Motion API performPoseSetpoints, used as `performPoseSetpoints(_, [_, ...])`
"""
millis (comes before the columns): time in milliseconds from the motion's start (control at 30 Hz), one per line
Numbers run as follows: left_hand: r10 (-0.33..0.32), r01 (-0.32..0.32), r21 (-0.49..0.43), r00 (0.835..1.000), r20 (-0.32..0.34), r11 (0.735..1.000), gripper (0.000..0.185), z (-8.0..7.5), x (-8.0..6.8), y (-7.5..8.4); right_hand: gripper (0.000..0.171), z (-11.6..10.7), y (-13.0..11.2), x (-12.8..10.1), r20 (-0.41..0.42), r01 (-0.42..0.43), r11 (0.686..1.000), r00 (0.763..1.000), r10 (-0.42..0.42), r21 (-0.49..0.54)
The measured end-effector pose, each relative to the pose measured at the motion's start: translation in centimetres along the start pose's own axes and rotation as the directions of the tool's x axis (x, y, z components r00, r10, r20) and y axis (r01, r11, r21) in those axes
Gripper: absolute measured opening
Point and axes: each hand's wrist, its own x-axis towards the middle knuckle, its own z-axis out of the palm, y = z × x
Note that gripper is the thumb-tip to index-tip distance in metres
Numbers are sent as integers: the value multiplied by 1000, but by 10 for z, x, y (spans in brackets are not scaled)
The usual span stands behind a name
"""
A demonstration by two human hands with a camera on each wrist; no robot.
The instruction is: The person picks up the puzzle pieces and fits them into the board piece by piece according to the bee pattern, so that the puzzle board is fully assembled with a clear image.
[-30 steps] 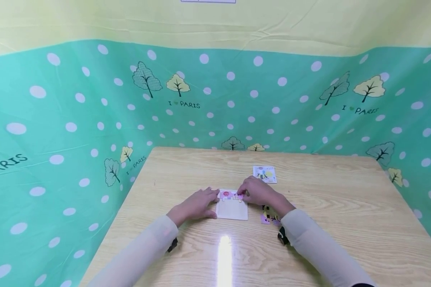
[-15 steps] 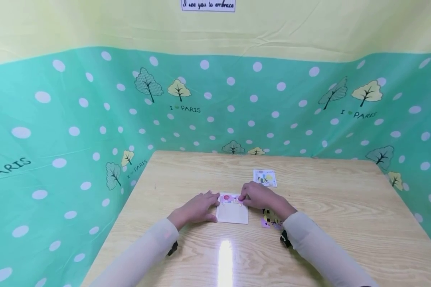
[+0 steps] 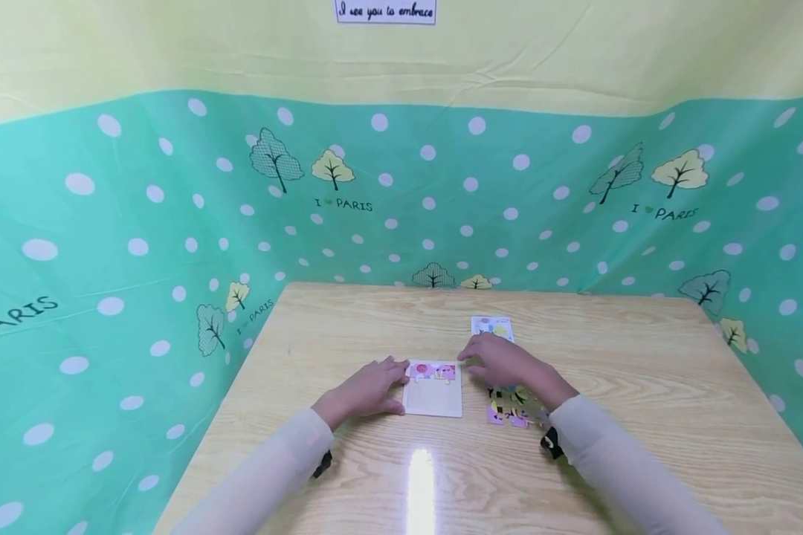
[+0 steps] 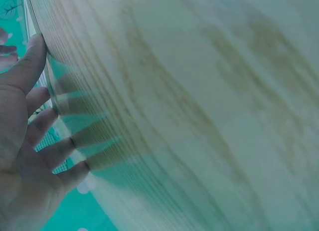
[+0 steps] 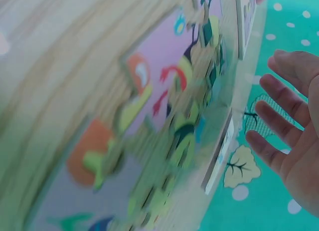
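Two pieces are sitting in the puzzle tray point(image 3: 433, 399), several loose pieces point(image 3: 508, 407) are waiting, and both hands are lying released.

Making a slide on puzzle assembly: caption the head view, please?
Left hand steadies the puzzle tray; open right hand hovers above loose puzzle pieces.

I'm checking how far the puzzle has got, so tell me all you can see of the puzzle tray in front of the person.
The puzzle tray is a small, pale, square board, wood or card by its look, lying flat on the wooden table. Only its far row holds pieces, pink with a red spot; the rest is bare. The left hand rests against its left edge, fingers straight. The right hand is just off its right side, not touching.
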Motion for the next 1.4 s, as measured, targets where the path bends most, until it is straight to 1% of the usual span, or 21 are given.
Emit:
performPoseSetpoints(67, [0,0,3,1000,1,1000,64,-1,0,0,28,-2,4,-3,3,-13,1000,1000,13,1])
performPoseSetpoints(300, [4,-4,-4,1000,-6,1000,63,-2,-1,1,26,-6,17,-16,-15,3,1000,1000,-3,-12])
performPoseSetpoints(367, [3,-3,-6,1000,-2,1000,63,-2,-1,1,27,-5,20,-20,-14,-8,1000,1000,8,1])
performPoseSetpoints(467, [-2,2,-3,1000,6,1000,63,-2,-1,2,28,-2,25,-27,0,-16,1000,1000,16,12])
performPoseSetpoints(667, [-3,3,2,1000,3,1000,63,-3,-2,3,31,3,30,-39,30,8,999,1000,-9,36])
performPoseSetpoints(767, [-2,2,2,1000,0,1000,63,-3,-3,4,35,4,29,-44,63,-14,997,998,10,70])
performPoseSetpoints(833, [0,0,4,1000,-1,1000,63,-3,-3,4,37,6,28,-46,82,-26,997,996,20,70])
performPoseSetpoints(933, [-1,1,7,1000,0,1000,63,-4,-3,5,36,8,27,-47,96,-33,999,995,29,37])
performPoseSetpoints(1100, [2,-2,-1,1000,0,1000,62,-4,-4,4,34,12,27,-47,69,-13,1000,998,14,-20])
performPoseSetpoints(1267, [14,-14,-5,1000,-14,1000,61,-3,-4,3,33,12,26,-47,60,13,1000,998,-11,-20])
performPoseSetpoints(1400, [19,-19,-6,1000,-24,1000,60,-2,-4,2,34,11,24,-46,57,9,1000,998,-8,-15])
